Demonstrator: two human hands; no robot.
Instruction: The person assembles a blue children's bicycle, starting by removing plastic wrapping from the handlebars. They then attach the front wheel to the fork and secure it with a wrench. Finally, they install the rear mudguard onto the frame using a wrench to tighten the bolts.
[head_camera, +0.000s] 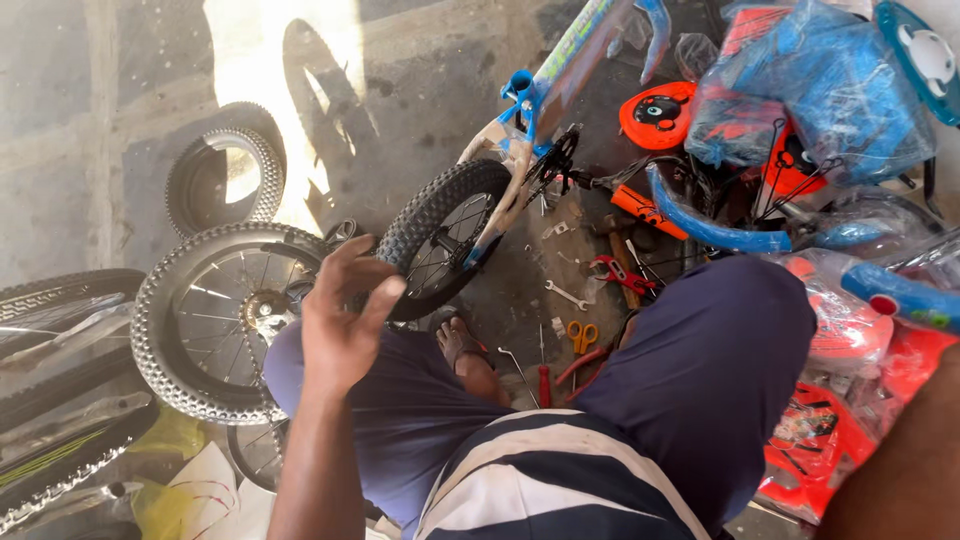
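Tyres (60, 400) sit stacked along the far left edge from where I'm watching, black rubber with a bit of yellow plastic (165, 470) under them. Next over, a spoked wheel (215, 320) with a knobbly grey tyre lies flat on the concrete, and beyond it a bare tyre (225, 175) rests in a patch of sun. My left hand (340, 320) is up over the left knee, fingers curled loosely and half open, nothing gripped in it; it hovers just in front of that flat wheel's right rim. Just right of the hand, a small bike frame (545, 90) in blue and white stands with its black-tyred wheel (445, 235) fitted. On the floor between the knees I see a spanner (566, 295), orange-handled scissors (582, 333) and a red screwdriver (544, 385). Further right, blue mudguards (700, 228) and orange parts in plastic bags (830, 100) pile up. My right forearm shows at the near right corner; the hand itself is out of view.
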